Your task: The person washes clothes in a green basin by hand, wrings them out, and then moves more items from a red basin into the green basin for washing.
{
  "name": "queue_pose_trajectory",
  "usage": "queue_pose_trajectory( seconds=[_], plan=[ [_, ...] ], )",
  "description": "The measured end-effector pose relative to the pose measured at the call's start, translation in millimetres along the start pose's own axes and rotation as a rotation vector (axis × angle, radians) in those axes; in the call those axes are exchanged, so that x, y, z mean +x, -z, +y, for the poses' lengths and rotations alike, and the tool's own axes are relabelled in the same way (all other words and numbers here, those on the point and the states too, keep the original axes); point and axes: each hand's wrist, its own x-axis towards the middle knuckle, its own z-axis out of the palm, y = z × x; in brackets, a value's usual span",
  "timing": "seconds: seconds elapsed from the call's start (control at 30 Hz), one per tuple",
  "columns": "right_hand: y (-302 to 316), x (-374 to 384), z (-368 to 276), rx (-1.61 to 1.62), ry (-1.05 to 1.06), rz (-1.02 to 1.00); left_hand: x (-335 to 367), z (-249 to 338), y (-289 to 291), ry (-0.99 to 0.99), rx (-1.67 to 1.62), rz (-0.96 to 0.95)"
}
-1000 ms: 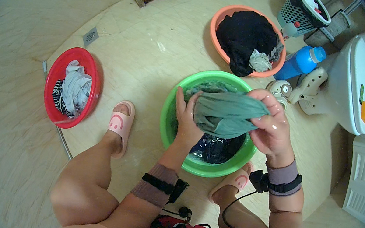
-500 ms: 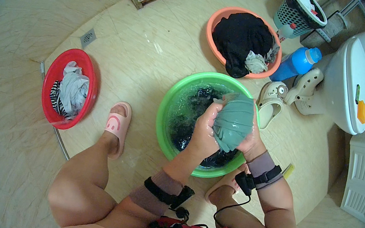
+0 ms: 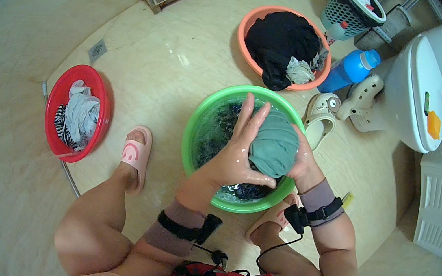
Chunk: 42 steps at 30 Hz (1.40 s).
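A wet, bunched-up green cloth (image 3: 275, 145) is held above the green basin (image 3: 188, 159). My right hand (image 3: 304, 161) grips it from its right side, the fingers partly hidden behind the bundle. Along the cloth's left edge my left hand (image 3: 235, 152) is open, with fingers and thumb spread. Whether its palm touches the cloth I cannot tell. Dark clothes (image 3: 217, 132) soak in sudsy water inside the basin, below both hands.
On the left stands a red basin (image 3: 106, 121) with white and striped clothes. Behind the green basin are an orange basin (image 3: 242, 41) of dark clothes, a blue bottle (image 3: 351, 72), beige clogs (image 3: 321, 116) and a basket (image 3: 348, 21). A toilet (image 3: 417, 104) stands at right.
My left hand has opened from its grip, spreading its fingers. The green cloth looks rounder, less twisted, and stays in my right hand. The view has shifted slightly.
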Motion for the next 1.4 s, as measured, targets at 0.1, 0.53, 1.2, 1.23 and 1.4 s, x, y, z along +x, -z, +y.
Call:
queue_pose_trajectory(
  seconds=[0.1, 0.53, 1.2, 1.23, 1.4],
  plan=[
    [-5, 3, 10, 0.034, 0.054, 0.002, -2, -12, -21, -0.075, -0.027, 0.262],
    [-9, 6, 31, -1.015, 1.011, 0.262, -7, -23, -53, 0.769, -1.481, 0.641],
    [-16, 48, 39, -1.346, 0.727, 0.073, -77, -51, 163, -0.109, -1.384, 1.397],
    [-9, 48, 35, -1.399, 0.700, 0.107, -77, -50, 168, -0.256, -1.464, 1.323],
    [18, 50, 36, -1.698, 0.617, 0.186, -55, -64, 119, 0.237, -1.433, 1.033]
  ],
)
